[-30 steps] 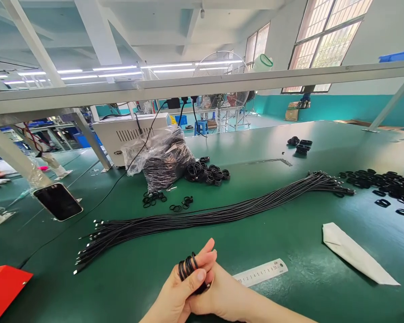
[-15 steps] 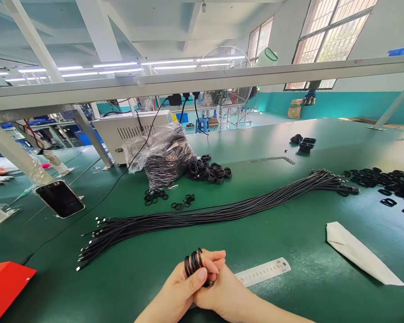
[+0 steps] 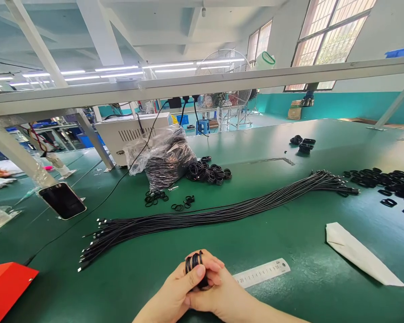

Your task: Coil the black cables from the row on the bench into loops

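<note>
My left hand [image 3: 182,285] is closed at the bottom centre, with several black rings [image 3: 193,262] looped round its fingers and its thumb pressed against them. My right hand [image 3: 218,294] is clasped against the left one, fingers mostly hidden and curled. More black material shows between the two palms, but its lower part is covered. Under my right wrist lies a steel ruler [image 3: 262,272]. Beyond the hands a long bundle of black cables [image 3: 202,218] with metal-tipped plugs stretches across the green table [image 3: 148,260].
Loose black rings [image 3: 156,197] lie behind the cables, near a plastic bag [image 3: 170,161] and piled rings [image 3: 208,172]. Black oval pieces [image 3: 390,184] are scattered at right, near folded white paper [image 3: 360,255]. A phone [image 3: 62,200] and red box [image 3: 11,289] are at left.
My clasped hands have shifted slightly, and the fingers of my left hand are more curled. More of the black material between the palms shows now. The things on the table stay put.
</note>
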The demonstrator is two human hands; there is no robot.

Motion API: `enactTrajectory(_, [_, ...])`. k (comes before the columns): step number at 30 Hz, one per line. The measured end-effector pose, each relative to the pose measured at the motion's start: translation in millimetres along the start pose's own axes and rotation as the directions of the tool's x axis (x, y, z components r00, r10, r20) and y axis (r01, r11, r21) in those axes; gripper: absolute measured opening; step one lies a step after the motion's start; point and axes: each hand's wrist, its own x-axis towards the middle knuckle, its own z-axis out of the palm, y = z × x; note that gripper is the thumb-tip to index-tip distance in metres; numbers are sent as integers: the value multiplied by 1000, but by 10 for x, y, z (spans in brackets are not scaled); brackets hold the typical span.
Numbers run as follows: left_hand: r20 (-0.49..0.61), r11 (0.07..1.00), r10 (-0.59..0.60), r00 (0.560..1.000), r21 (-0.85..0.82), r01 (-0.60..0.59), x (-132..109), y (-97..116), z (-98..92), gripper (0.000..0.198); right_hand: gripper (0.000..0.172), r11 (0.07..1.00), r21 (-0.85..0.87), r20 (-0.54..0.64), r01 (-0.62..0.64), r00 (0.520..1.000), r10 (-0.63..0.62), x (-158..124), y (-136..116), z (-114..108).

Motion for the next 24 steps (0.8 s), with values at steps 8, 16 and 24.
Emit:
enactTrajectory(8, [44,998,67,997,10,-67,99,-39,-69,19,26,993,-109,-160,42,985,-59,-24,110,69])
enactTrajectory(16, [167,956,-69,984,-272,113,24,-13,-379,38,24,984,77,381,-158,917,117,-44,-318,-144])
enactTrajectory(24, [398,911,-235,887,-227,344,-39,-68,-377,39,48,932,-358,233,47,972,41,-65,-381,-261])
